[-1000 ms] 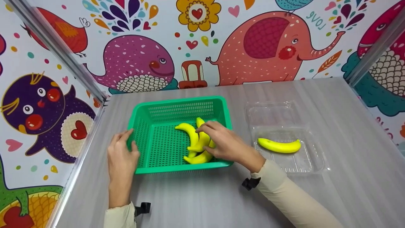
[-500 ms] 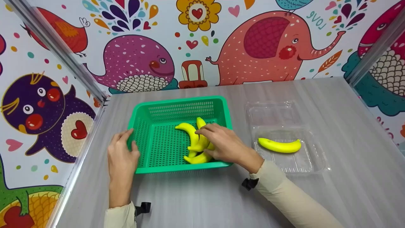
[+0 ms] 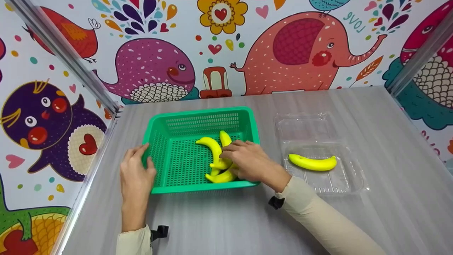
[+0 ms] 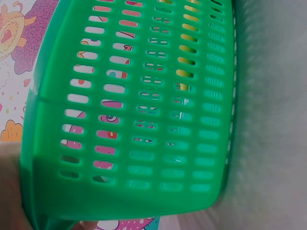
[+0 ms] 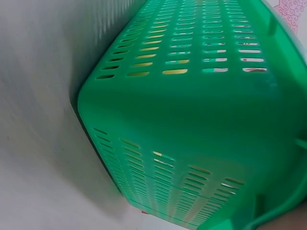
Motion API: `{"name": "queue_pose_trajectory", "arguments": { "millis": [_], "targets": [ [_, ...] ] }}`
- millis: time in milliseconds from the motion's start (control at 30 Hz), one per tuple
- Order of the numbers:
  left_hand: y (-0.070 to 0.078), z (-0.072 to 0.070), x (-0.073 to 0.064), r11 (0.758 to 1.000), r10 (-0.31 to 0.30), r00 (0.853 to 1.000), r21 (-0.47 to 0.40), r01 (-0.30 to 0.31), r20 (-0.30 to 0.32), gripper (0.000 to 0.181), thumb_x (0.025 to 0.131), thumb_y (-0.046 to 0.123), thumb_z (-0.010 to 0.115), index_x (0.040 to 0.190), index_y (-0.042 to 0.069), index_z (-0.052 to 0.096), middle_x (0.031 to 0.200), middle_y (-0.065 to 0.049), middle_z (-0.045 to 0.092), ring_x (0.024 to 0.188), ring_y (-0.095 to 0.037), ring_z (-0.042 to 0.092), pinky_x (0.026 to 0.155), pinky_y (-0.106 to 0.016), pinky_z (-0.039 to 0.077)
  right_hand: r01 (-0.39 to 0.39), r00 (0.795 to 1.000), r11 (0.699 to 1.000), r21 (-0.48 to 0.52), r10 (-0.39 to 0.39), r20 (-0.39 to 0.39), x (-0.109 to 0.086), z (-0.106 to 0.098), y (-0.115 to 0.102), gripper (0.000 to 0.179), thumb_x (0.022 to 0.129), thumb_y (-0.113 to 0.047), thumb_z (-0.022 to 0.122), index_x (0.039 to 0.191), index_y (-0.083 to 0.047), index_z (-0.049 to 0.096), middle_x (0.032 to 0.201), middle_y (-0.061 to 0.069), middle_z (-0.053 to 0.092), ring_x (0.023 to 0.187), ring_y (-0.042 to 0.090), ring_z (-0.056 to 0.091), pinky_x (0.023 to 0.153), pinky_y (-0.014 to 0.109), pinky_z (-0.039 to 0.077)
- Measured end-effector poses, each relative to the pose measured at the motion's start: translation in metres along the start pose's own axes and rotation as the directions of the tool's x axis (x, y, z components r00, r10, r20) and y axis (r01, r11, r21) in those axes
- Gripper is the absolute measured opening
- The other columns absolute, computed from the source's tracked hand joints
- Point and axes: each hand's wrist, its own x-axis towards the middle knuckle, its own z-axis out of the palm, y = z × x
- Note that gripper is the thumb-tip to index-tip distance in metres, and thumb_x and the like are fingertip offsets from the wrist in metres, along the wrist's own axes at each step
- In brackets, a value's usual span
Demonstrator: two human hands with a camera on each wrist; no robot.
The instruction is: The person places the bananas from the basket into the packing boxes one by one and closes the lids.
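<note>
A green plastic basket (image 3: 198, 112) stands on the table with several yellow bananas (image 3: 213, 148) bunched on its right side. My left hand (image 3: 136, 173) grips the left rim, thumb inside the basket. Over the bunch, my right hand (image 3: 249, 161) curls its fingers round a banana, which it mostly covers. The left wrist view has the basket's slotted wall (image 4: 129, 196) close up, yellow showing through the slots. From the right wrist, a basket corner (image 5: 182, 105) fills most of the view, and the fingers inside are hidden. Another banana (image 3: 313, 163) lies in a clear plastic container (image 3: 356, 177).
The clear container's lid (image 3: 306, 127) lies folded back behind it, right of the basket. Printed wall panels (image 3: 219, 46) with cartoon animals close off the back and sides of the grey table (image 3: 219, 226). A metal post (image 3: 76, 60) stands at the back left corner.
My right hand has sunk slightly lower onto the bananas, its fingers closing in. The left hand, the basket and the banana in the container have not moved.
</note>
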Motion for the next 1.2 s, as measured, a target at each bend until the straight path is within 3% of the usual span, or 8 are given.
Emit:
{"name": "queue_pose_trajectory", "arguments": {
  "millis": [200, 333, 500, 700, 933, 1067, 1200],
  "targets": [
    [0.000, 0.001, 0.000, 1.000, -0.004, 1.000, -0.001, 0.004, 0.001, 0.043, 0.098, -0.009, 0.068, 0.141, -0.003, 0.070, 0.135, -0.030, 0.067, 0.128, -0.052, 0.066, 0.104, -0.062, 0.058, 0.008, 1.000, 1.000, -0.018, -0.008, -0.003, 0.000, 0.001, 0.000, 0.039, 0.099, -0.013, 0.073, 0.137, -0.020, 0.075, 0.143, 0.001, 0.074, 0.144, 0.032, 0.059, 0.113, 0.059, 0.053],
    [0.000, 0.001, 0.000, 1.000, 0.006, 1.000, 0.003, -0.006, -0.004, 0.043, 0.098, -0.010, 0.068, 0.140, -0.003, 0.070, 0.134, -0.030, 0.068, 0.127, -0.052, 0.066, 0.103, -0.062, 0.059, 0.032, 0.999, 0.999, -0.038, -0.033, -0.040, -0.002, 0.002, 0.000, 0.036, 0.099, -0.010, 0.073, 0.133, -0.020, 0.077, 0.136, 0.000, 0.077, 0.136, 0.030, 0.064, 0.105, 0.054, 0.058],
    [0.000, 0.001, 0.000, 1.000, 0.017, 1.000, 0.005, -0.017, -0.011, 0.043, 0.097, -0.010, 0.069, 0.139, -0.004, 0.070, 0.133, -0.031, 0.068, 0.126, -0.052, 0.066, 0.102, -0.063, 0.059, 0.034, 0.999, 0.996, -0.082, -0.037, -0.036, 0.000, 0.003, -0.001, 0.031, 0.103, -0.017, 0.073, 0.132, -0.022, 0.078, 0.132, 0.000, 0.077, 0.123, 0.028, 0.066, 0.095, 0.046, 0.059],
    [-0.001, 0.000, -0.001, 1.000, 0.007, 1.000, 0.006, -0.007, -0.007, 0.043, 0.097, -0.010, 0.069, 0.139, -0.004, 0.070, 0.134, -0.031, 0.067, 0.127, -0.052, 0.066, 0.103, -0.062, 0.059, 0.012, 1.000, 0.985, -0.175, -0.015, -0.014, 0.006, 0.007, -0.006, 0.025, 0.106, -0.026, 0.071, 0.129, -0.024, 0.079, 0.130, 0.001, 0.075, 0.118, 0.028, 0.063, 0.087, 0.041, 0.057],
    [-0.001, 0.000, -0.001, 1.000, 0.001, 1.000, 0.003, -0.001, -0.005, 0.043, 0.097, -0.010, 0.069, 0.140, -0.004, 0.070, 0.134, -0.030, 0.068, 0.127, -0.051, 0.066, 0.103, -0.062, 0.059, 0.034, 0.997, 0.979, -0.199, -0.046, -0.055, 0.009, 0.009, -0.005, 0.025, 0.106, -0.034, 0.072, 0.127, -0.023, 0.077, 0.136, -0.003, 0.077, 0.133, 0.027, 0.067, 0.108, 0.048, 0.057],
    [0.000, 0.000, 0.000, 1.000, -0.003, 1.000, 0.006, 0.003, -0.003, 0.043, 0.097, -0.009, 0.069, 0.140, -0.004, 0.070, 0.134, -0.030, 0.067, 0.127, -0.051, 0.066, 0.104, -0.061, 0.059, 0.060, 0.997, 0.981, -0.184, -0.069, -0.042, 0.009, 0.008, -0.003, 0.025, 0.104, -0.037, 0.075, 0.124, -0.023, 0.073, 0.130, -0.003, 0.080, 0.137, 0.025, 0.068, 0.120, 0.055, 0.049],
    [0.000, 0.000, 0.001, 1.000, -0.005, 1.000, 0.010, 0.005, -0.001, 0.043, 0.098, -0.009, 0.068, 0.141, -0.004, 0.069, 0.135, -0.031, 0.067, 0.127, -0.051, 0.066, 0.104, -0.061, 0.059, 0.069, 0.997, 0.985, -0.159, -0.075, -0.035, 0.009, 0.008, -0.002, 0.024, 0.105, -0.036, 0.073, 0.124, -0.023, 0.071, 0.123, -0.003, 0.082, 0.130, 0.023, 0.071, 0.127, 0.060, 0.040]
  ]
}}
